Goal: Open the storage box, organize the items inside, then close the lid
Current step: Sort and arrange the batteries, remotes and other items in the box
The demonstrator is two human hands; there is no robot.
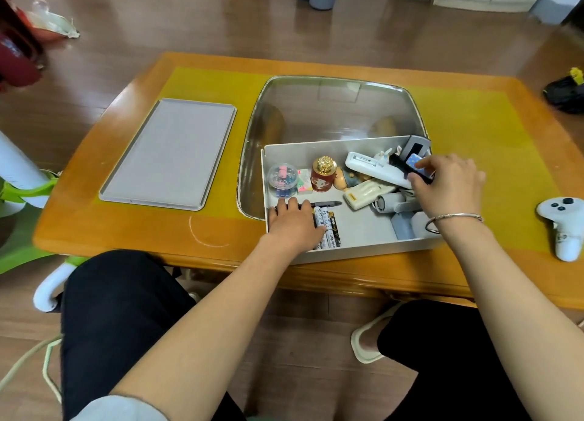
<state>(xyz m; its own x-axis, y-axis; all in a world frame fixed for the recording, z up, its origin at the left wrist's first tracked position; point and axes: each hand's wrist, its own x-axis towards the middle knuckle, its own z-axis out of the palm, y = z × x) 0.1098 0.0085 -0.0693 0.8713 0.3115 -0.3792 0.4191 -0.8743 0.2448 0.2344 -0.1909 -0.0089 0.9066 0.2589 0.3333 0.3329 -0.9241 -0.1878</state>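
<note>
Head view: the box (347,227) sits open at frame centre on the worktop (132,231), half sorted. Left hand (295,224) rests flat on batteries (328,227); right hand (448,183) pinches a black gadget (403,166). Lid (170,153), centre-left, awaits closing.

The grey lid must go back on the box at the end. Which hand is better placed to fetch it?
Probably the left hand. It lies flat on the batteries at the box's left end, nearer the grey lid. The right hand pinches a small dark item at the far end.
</note>
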